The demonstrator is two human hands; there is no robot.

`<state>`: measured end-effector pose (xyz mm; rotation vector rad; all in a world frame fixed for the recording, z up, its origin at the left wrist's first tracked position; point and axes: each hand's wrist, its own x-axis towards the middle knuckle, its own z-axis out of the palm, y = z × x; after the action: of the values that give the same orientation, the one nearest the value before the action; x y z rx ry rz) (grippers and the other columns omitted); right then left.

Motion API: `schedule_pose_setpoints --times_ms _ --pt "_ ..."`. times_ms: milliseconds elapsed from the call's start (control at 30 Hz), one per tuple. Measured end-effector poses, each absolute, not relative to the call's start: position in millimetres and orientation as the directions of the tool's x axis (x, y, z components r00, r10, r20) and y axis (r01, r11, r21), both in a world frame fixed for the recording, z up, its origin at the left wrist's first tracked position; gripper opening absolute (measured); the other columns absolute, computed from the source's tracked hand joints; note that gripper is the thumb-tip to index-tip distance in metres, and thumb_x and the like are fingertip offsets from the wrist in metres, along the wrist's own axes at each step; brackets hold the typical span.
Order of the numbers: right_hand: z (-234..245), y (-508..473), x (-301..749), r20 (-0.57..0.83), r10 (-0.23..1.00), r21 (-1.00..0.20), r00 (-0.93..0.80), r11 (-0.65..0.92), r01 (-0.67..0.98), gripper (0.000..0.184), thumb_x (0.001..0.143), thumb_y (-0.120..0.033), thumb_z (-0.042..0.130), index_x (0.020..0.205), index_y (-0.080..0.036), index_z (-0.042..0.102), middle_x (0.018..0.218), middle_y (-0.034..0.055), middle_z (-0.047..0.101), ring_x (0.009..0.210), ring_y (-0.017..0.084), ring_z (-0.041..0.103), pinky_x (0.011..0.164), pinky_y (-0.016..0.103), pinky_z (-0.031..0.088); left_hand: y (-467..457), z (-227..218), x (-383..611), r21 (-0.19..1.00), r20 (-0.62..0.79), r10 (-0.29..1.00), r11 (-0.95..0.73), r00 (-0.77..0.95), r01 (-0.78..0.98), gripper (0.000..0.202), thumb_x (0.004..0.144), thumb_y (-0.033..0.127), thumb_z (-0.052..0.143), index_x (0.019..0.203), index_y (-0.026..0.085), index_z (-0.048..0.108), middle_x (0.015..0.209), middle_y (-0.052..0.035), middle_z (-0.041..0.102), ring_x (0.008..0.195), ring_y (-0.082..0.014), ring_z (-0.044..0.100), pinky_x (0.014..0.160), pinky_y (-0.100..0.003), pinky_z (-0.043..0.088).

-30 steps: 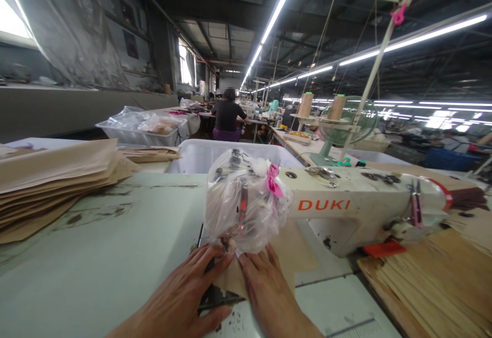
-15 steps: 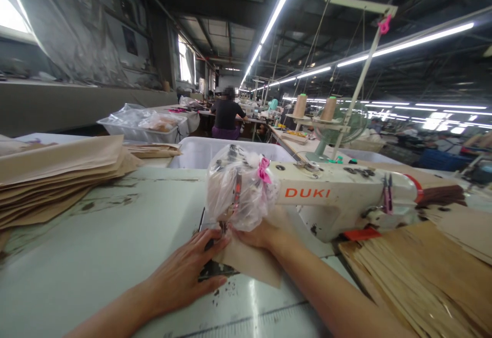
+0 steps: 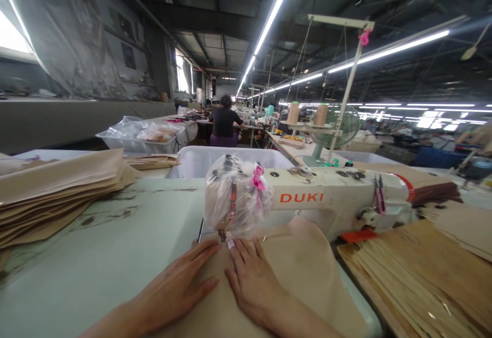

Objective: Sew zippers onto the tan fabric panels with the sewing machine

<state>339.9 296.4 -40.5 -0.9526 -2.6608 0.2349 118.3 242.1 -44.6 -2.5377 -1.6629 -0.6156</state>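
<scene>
Orange lettering [image 3: 302, 197] (clearly DUKI) marks the sewing machine [image 3: 342, 198] above tan sheeting [image 3: 307, 271].

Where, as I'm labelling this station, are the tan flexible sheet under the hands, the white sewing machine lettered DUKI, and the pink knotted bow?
Tan flexible sheet [image 3: 307, 266]: head view, bare surface.
White sewing machine [image 3: 333, 195]: head view, lettered side.
Pink knotted bow [image 3: 258, 178]: head view, middle.

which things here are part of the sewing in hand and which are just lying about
Part of it:
left hand and right hand, flat on the beige sheet
sewing machine

Apparently just about:
pink-handled snips
white tub of bags

Unclear: left stack, right stack
</scene>
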Motion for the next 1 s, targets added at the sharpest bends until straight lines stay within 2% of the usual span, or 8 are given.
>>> schedule_pose_setpoints --times_ms 167,267,400,600,800,1000 --pt "-43.0 296.8 340.6 0.233 0.666 -0.285 -0.709 0.743 0.605 0.052 0.105 -0.038 0.032 0.148 -0.012 0.041 0.153 0.012 0.042 0.143 0.028 0.035 0.119 0.06 0.021 231.6 -54.0 129.1 -0.023 0.483 0.769 -0.466 0.418 0.885 0.083 0.091 0.046 0.06 0.158 0.024 0.016 0.155 -0.0109 0.041 0.137 -0.0288 0.046 0.107 -0.04 0.047" --pt "-42.8 297.9 342.2 0.235 0.652 -0.293 -0.721 0.755 0.587 0.051 0.105 -0.039 0.032 0.15 -0.015 0.039 0.154 0.0089 0.04 0.143 0.027 0.035 0.12 0.06 0.02 227.3 -46.3 133.4 -0.04 0.503 0.744 -0.487 0.439 0.872 0.089 0.091 0.045 0.059 0.159 0.026 0.006 0.156 -0.0094 0.04 0.137 -0.0285 0.047 0.11 -0.04 0.046" --pt "-47.7 303.0 342.7 0.235 0.644 -0.28 -0.729 0.762 0.583 0.05 0.104 -0.04 0.033 0.148 -0.016 0.041 0.153 0.0089 0.043 0.142 0.028 0.038 0.119 0.062 0.021 230.9 -39.6 134.8 0.008 0.515 0.733 -0.522 0.444 0.853 0.088 0.092 0.045 0.057 0.158 0.031 0.002 0.156 -0.005 0.041 0.135 -0.0272 0.049 0.112 -0.039 0.044" --pt "-49.8 308.8 339.1 0.259 0.644 -0.277 -0.72 0.763 0.583 0.049 0.103 -0.038 0.038 0.148 -0.017 0.042 0.15 0.0104 0.047 0.139 0.029 0.042 0.118 0.061 0.024 239.0 -43.9 133.1 0.024 0.52 0.743 -0.505 0.42 0.863 0.091 0.091 0.046 0.058 0.158 0.032 -0.002 0.155 -0.0051 0.042 0.134 -0.0279 0.051 0.112 -0.04 0.043" --pt "-46.8 313.1 337.4 0.274 0.645 -0.301 -0.713 0.762 0.573 0.052 0.104 -0.039 0.037 0.154 -0.024 0.03 0.145 0.0093 0.053 0.133 0.026 0.049 0.117 0.06 0.027 242.9 -46.3 130.5 0.024 0.508 0.749 -0.505 0.425 0.863 0.093 0.089 0.043 0.059 0.158 0.031 -0.001 0.156 -0.0065 0.041 0.135 -0.0287 0.05 0.112 -0.041 0.043" --pt "-45.9 314.9 336.5 0.255 0.657 -0.335 -0.709 0.748 0.573 0.054 0.103 -0.041 0.038 0.154 -0.026 0.029 0.144 0.0084 0.053 0.134 0.026 0.048 0.119 0.062 0.019 243.8 -44.8 132.0 0.038 0.514 0.753 -0.499 0.412 0.866 0.092 0.089 0.046 0.059 0.158 0.032 -0.001 0.157 -0.0053 0.039 0.137 -0.0285 0.047 0.114 -0.041 0.04"
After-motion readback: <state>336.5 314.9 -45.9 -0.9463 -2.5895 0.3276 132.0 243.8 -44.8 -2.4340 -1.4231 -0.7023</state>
